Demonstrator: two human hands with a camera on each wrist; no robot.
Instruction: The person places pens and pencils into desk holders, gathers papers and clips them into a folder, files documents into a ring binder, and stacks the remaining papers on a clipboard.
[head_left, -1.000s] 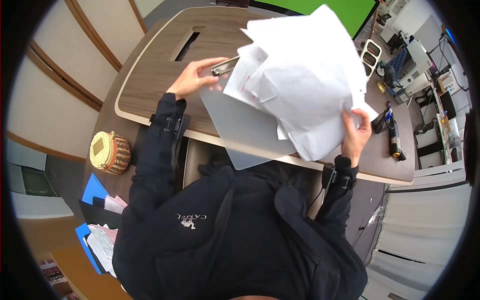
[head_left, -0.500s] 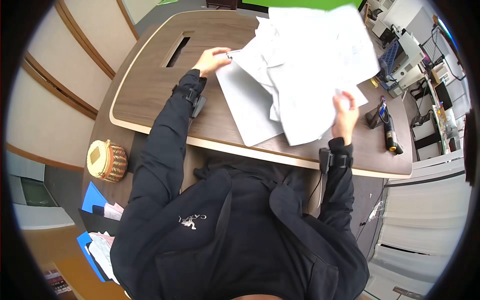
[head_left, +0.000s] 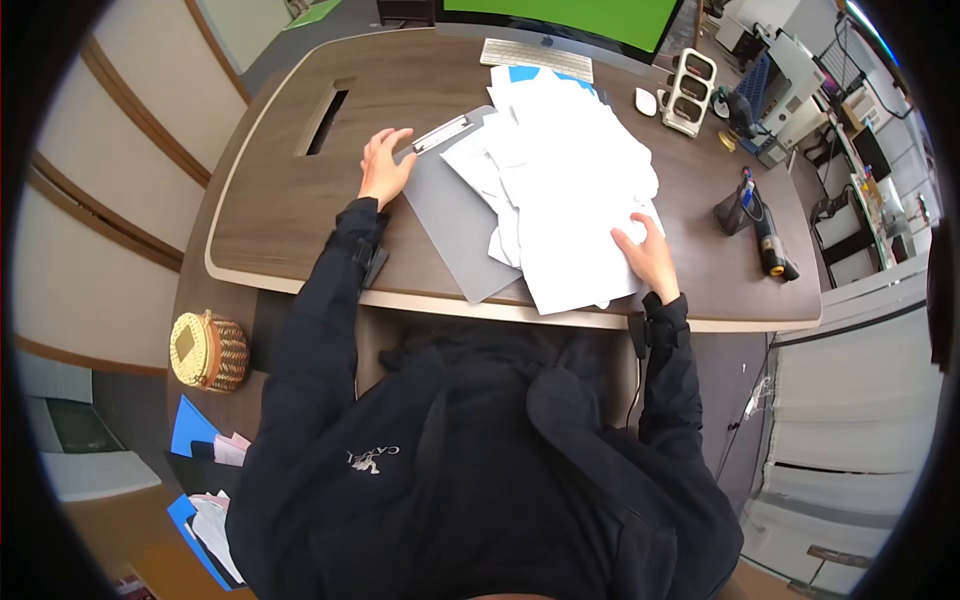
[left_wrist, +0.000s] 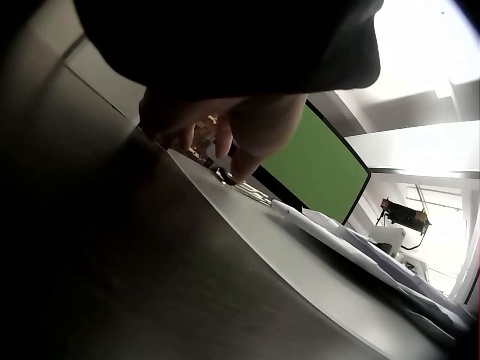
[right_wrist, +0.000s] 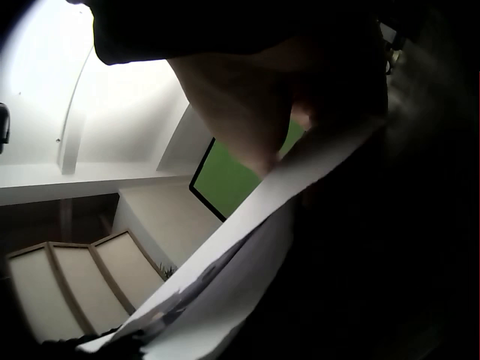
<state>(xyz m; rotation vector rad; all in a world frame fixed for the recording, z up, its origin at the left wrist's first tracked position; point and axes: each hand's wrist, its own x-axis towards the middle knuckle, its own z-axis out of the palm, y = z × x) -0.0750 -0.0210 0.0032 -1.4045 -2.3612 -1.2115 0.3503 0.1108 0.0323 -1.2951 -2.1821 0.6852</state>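
A messy pile of white papers (head_left: pixel 575 190) lies on the desk over a grey clipboard (head_left: pixel 450 215), whose metal clip (head_left: pixel 440 134) shows at its upper left corner. My left hand (head_left: pixel 384 170) is at that corner beside the clip, fingers spread and relaxed; its thumb is close to the clip in the left wrist view. At the pile's right edge is my right hand (head_left: pixel 650 255), thumb on top of the papers; in the right wrist view the paper edge (right_wrist: pixel 255 217) runs by the thumb, and the other fingers are mostly hidden.
Behind the pile are a keyboard (head_left: pixel 500 54), a blue item (head_left: pixel 522 73) and a green-screened monitor (head_left: pixel 580 22). To the right stand a mouse (head_left: pixel 646 101), a white three-slot holder (head_left: pixel 689 92), a pen cup (head_left: pixel 733 212) and a black cylindrical device (head_left: pixel 771 250). A woven basket (head_left: pixel 208 350) sits at left.
The papers and clipboard, lifted and tilted before, have come down flat onto the desk. My left hand has loosened from the clip. The keyboard and mouse have come into view.
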